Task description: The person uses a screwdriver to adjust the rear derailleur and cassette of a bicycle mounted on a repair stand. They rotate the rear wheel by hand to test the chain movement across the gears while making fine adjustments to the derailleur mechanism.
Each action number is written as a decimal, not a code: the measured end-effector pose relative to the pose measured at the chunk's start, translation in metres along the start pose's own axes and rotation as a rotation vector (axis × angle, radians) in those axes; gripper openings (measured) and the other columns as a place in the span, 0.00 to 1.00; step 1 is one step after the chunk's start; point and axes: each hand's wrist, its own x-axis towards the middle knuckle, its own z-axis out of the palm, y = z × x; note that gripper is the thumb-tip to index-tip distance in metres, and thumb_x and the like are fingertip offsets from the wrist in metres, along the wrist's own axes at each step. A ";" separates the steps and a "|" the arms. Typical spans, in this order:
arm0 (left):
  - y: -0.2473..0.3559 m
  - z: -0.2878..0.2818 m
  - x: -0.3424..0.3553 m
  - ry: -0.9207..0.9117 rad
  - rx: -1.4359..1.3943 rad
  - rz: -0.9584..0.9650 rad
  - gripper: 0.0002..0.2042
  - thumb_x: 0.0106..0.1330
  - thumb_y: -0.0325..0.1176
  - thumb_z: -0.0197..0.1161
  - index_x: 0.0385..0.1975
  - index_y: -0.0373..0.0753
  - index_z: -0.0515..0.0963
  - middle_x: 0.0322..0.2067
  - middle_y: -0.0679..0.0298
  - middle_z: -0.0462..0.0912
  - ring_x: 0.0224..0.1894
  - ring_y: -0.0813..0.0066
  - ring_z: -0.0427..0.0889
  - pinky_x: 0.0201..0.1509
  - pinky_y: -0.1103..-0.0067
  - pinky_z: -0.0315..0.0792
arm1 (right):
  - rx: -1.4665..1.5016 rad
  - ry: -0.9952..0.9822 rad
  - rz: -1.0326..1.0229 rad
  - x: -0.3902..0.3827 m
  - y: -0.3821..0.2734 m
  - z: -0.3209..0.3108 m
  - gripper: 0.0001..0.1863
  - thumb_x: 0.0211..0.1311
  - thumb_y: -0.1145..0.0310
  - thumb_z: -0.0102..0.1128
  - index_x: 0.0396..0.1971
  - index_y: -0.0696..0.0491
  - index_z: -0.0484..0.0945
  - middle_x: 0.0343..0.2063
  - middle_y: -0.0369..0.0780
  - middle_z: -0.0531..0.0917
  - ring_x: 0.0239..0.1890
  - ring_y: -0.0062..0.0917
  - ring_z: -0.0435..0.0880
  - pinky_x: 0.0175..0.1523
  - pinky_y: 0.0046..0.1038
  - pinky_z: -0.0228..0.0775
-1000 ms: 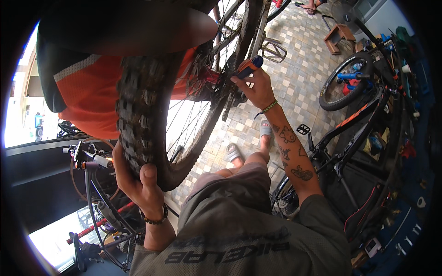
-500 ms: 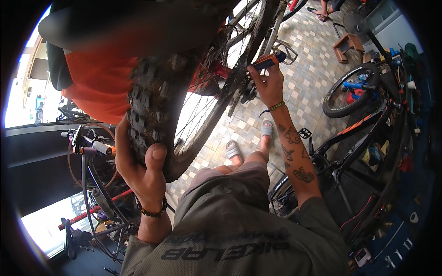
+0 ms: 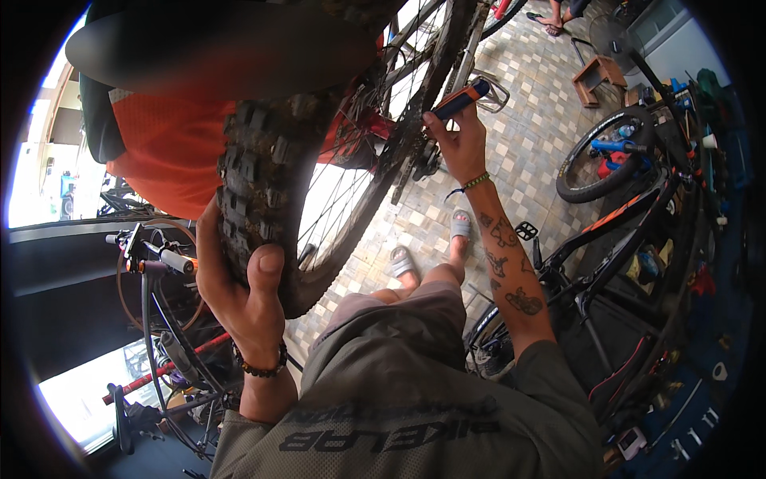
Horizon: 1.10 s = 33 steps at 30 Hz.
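A mountain bike wheel with a knobby, muddy tyre (image 3: 263,188) stands close in front of me. My left hand (image 3: 243,295) is wrapped round the tyre's near end, thumb on the tread. My right hand (image 3: 461,152) grips a blue-and-orange handled tool (image 3: 463,100) beside the wheel, to the right of the hub (image 3: 375,124). The tool's working end is hard to make out against the dark bike parts, so I cannot tell whether it touches them. Orange fabric (image 3: 163,156), like a shirt, shows behind the tyre. A blurred dark shape covers the wheel's upper part.
On the right, a black-and-orange bike frame (image 3: 622,207) lies near a loose wheel (image 3: 598,160) and hand tools. A wooden stool (image 3: 598,80) and another person's feet (image 3: 550,24) are at the back. Another bike (image 3: 163,319) stands at left. The floor (image 3: 527,128) is tiled.
The tool in my right hand has tilted slightly, and that hand has shifted a little to the left. My left hand keeps its hold on the tyre.
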 end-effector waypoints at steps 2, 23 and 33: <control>0.000 0.000 0.001 -0.013 -0.005 0.002 0.47 0.66 0.67 0.71 0.68 0.27 0.74 0.53 0.52 0.86 0.55 0.64 0.84 0.63 0.68 0.74 | -0.027 0.013 -0.001 0.000 0.003 0.000 0.33 0.70 0.64 0.77 0.66 0.60 0.70 0.37 0.42 0.90 0.38 0.27 0.93 0.33 0.27 0.83; 0.001 0.002 0.001 -0.012 0.022 0.014 0.46 0.68 0.68 0.68 0.67 0.27 0.74 0.52 0.52 0.85 0.55 0.63 0.83 0.63 0.67 0.73 | -0.149 -0.081 -0.109 0.012 -0.002 -0.008 0.30 0.72 0.58 0.75 0.63 0.59 0.72 0.35 0.44 0.89 0.35 0.31 0.91 0.37 0.31 0.83; 0.007 0.002 0.006 -0.029 -0.002 0.001 0.42 0.69 0.61 0.72 0.69 0.28 0.74 0.52 0.52 0.86 0.55 0.64 0.84 0.63 0.68 0.74 | -0.068 -0.219 -0.021 0.009 -0.016 -0.009 0.32 0.72 0.57 0.74 0.66 0.57 0.71 0.39 0.44 0.89 0.34 0.31 0.92 0.37 0.31 0.86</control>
